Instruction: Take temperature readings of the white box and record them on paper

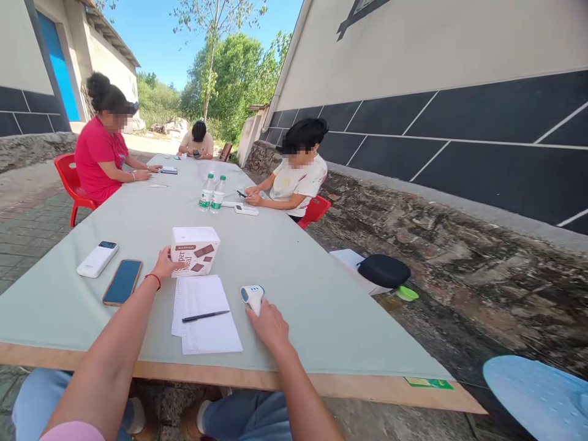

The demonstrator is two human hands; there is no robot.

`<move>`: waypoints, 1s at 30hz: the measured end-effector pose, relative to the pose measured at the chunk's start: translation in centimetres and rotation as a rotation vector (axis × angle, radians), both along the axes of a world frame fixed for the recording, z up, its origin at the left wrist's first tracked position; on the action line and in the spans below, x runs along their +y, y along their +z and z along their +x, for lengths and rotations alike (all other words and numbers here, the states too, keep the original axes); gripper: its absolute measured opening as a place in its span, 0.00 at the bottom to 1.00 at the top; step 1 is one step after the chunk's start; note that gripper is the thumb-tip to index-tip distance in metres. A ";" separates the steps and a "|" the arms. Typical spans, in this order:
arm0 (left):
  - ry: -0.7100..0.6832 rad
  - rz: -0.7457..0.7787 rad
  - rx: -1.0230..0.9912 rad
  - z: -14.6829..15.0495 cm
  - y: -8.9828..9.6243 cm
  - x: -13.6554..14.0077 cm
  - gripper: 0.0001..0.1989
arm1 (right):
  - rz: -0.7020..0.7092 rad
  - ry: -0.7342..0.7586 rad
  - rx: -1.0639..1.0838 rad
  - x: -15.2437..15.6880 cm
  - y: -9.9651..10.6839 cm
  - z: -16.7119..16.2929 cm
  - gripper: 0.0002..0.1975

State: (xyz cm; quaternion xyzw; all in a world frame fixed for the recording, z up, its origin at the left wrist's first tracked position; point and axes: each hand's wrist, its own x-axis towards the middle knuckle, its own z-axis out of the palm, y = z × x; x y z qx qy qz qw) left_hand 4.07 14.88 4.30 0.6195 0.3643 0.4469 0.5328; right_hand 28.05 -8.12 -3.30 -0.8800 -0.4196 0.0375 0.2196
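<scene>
A white box with chocolate pieces printed on its front (202, 252) stands upright on the table. My left hand (164, 264) grips its left side, thumb across the front and the other fingers partly hidden. Lower right, my right hand (271, 323) is closed round the handle of a white infrared thermometer (252, 295), which lies low over the tabletop. Between my hands are sheets of paper (211, 340) with a black pen (204, 316) across them. Left of my left forearm lie a phone (122, 282) and a white power bank (98, 260).
Two water bottles (217, 195) stand mid-table (321, 318), near another white power bank (247, 210). Three people sit around the far part: one left (101, 153), one right (298, 180), one at the end (198, 142). A black case (384, 271) and blue seat (537, 392) are on the right.
</scene>
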 end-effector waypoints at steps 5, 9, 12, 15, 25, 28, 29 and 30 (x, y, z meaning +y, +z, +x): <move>0.113 -0.053 -0.060 -1.7 1.0 -2.0 0.37 | 0.406 0.035 0.314 0.1 1.3 -1.9 0.22; 0.127 -0.067 -0.201 -3.8 1.6 -4.3 0.35 | 0.759 0.116 0.589 -0.4 4.7 -5.9 0.26; 0.109 -0.119 -0.188 -5.0 1.2 -6.4 0.33 | 0.767 0.347 0.867 -0.4 7.0 -9.7 0.17; 0.041 -0.110 -0.098 -5.8 0.1 -8.2 0.34 | 0.786 0.471 1.019 0.0 8.0 -13.0 0.14; 0.089 0.139 0.112 -6.4 -2.5 -9.4 0.33 | 0.847 0.359 1.152 2.5 7.6 -17.2 0.19; 0.095 0.156 0.133 -6.4 -2.5 -9.4 0.31 | 0.829 0.341 1.142 3.1 7.3 -17.5 0.19; 0.099 0.156 0.141 -6.4 -2.4 -9.4 0.30 | 0.822 0.337 1.138 3.3 7.2 -17.5 0.18; 0.102 0.156 0.148 -6.3 -2.4 -9.4 0.29 | 0.815 0.336 1.137 3.4 7.1 -17.5 0.18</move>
